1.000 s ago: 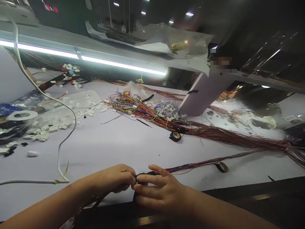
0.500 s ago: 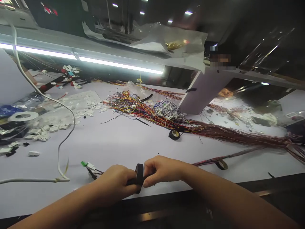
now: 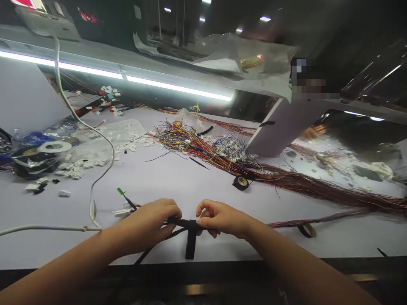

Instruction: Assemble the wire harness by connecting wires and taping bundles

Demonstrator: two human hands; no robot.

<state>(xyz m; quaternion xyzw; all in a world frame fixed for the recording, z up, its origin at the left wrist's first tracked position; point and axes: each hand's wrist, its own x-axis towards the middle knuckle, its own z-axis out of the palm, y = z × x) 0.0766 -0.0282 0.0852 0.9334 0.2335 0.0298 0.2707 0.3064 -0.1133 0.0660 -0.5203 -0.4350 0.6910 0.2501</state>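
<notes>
The left hand (image 3: 159,222) grasps a slim wire bundle wrapped in black tape (image 3: 182,223), its fingers curled over the top and its thumb beneath. The right hand (image 3: 219,218) pinches the same bundle a little farther right, thumb laid along it and index finger bent above. The bundle is held close to the near edge of the white, smooth tabletop (image 3: 165,178), around the middle of that edge. Between the two hands, a black piece of tape (image 3: 190,245) hangs from the bundle towards the near edge; whether it is a roll seen edge-on or a loose strip, I cannot tell.

Beyond the left wrist, a small green connector (image 3: 120,191) and white plastic connectors (image 3: 122,212) stick out on short wires. Past the right hand, a run of thin reddish and dark wires (image 3: 292,221) stretches towards the right edge, with a dark tape ring with a tan inner face (image 3: 308,230) just beside it.

Farther back, a thick spread of red, yellow and brown wires (image 3: 286,180) crosses from the middle of the tabletop to its right edge. A black tape roll with a pale core (image 3: 241,183) lies along its near side. Towards the left edge are scattered white plastic connectors (image 3: 76,168), a flat white ring (image 3: 54,146) and a bent white cable (image 3: 111,156).
</notes>
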